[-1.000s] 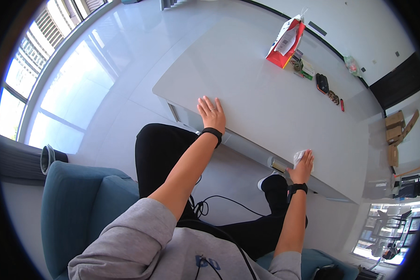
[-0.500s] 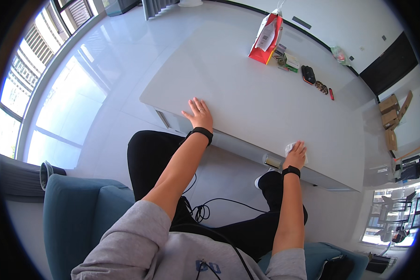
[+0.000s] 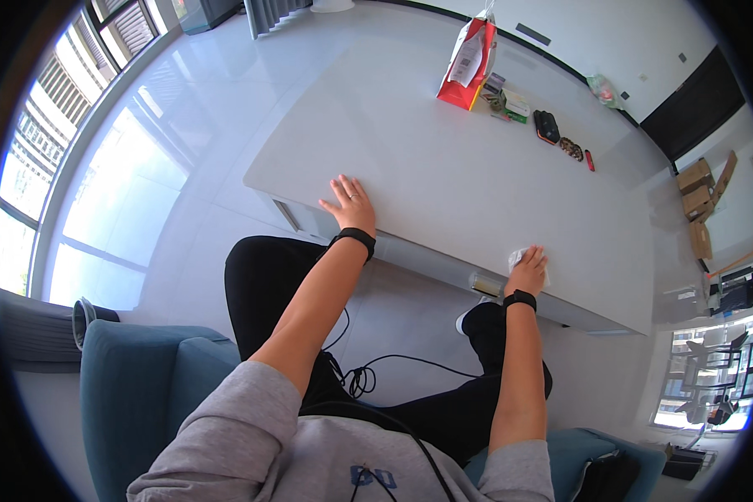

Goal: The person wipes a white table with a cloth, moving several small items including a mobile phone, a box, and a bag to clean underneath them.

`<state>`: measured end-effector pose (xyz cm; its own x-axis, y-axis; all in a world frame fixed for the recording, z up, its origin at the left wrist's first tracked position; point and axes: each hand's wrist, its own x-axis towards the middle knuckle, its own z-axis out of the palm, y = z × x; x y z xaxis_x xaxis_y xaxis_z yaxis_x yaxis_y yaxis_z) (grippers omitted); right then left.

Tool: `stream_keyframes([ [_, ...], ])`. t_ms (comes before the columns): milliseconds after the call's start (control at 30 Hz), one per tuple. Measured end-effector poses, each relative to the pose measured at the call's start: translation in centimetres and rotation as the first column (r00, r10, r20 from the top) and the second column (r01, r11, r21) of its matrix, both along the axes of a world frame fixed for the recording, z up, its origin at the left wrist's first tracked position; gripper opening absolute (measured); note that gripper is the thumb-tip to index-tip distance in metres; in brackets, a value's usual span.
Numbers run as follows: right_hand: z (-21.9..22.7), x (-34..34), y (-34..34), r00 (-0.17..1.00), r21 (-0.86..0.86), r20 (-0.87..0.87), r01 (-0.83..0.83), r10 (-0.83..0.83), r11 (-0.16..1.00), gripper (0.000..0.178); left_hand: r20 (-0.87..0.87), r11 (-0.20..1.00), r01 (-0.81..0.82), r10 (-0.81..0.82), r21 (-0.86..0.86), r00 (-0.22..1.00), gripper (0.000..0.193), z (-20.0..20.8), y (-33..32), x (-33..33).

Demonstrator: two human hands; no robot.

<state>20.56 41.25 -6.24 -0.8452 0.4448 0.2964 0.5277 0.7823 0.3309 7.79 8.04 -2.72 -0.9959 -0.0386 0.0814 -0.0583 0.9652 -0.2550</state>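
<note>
A: Where is the white, crumpled piece of thin cloth or paper (image 3: 516, 256)?

B: It lies on the long, pale grey table with the smooth top (image 3: 427, 180), close to the front edge, under the person's right hand (image 3: 529, 269). This hand is palm down, with its fingers near together, and covers the piece in part. Whether the fingertips pinch it, I cannot tell.

A: And the left hand (image 3: 350, 205)?

B: It holds nothing. It rests near the same edge, well apart from the piece, with fingers spread and thumb away from them.

A: How can one press the piece well, in your opinion?

B: I would spread it flatter and press evenly with the whole palm, so that no finger runs off it. The left hand can give a support. At the front edge one should be careful, because the piece could slip over.

A: Is there some writing to read?

B: The tall, red and white paper bag (image 3: 455, 94) carries a white printed sheet (image 3: 467, 60), with a dark square pattern on it; the text is too small for me. The grey sweatshirt (image 3: 335, 443) has dark blue characters on the chest, partly crossed by black cords. On the black, oblong case (image 3: 547, 127) I can distinguish no label.
</note>
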Motion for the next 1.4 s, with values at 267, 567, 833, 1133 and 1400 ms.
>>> stream_keyframes([
  [267, 0.3, -0.1, -0.3, 1.000, -0.009, 0.008, 0.021, -0.021, 1.000, 0.047, 0.018, 1.000, 0.010, -0.010, 0.002, 1.000, 0.074, 0.4, -0.1, 0.2],
  [567, 0.5, -0.1, -0.4, 0.999, -0.016, 0.024, 0.043, -0.042, 0.999, 0.046, -0.009, 1.000, 0.024, -0.024, 0.001, 1.000, 0.074, 0.1, -0.2, 0.2],
  [833, 0.7, -0.2, -0.4, 0.998, -0.032, 0.041, 0.053, -0.051, 0.998, 0.048, -0.032, 0.999, 0.037, -0.037, -0.019, 0.999, 0.074, 0.0, -0.2, 0.3],
  [1133, 0.9, -0.2, -0.6, 0.997, -0.018, 0.056, 0.061, -0.059, 0.998, 0.048, -0.047, 0.999, 0.030, -0.031, -0.015, 0.998, 0.070, -0.1, -0.2, 0.2],
  [1400, 0.5, -0.5, -0.1, 0.997, -0.014, 0.053, 0.064, -0.063, 0.998, 0.047, -0.022, 1.000, 0.023, -0.024, -0.015, 0.999, 0.068, 0.3, -0.1, 0.3],
])
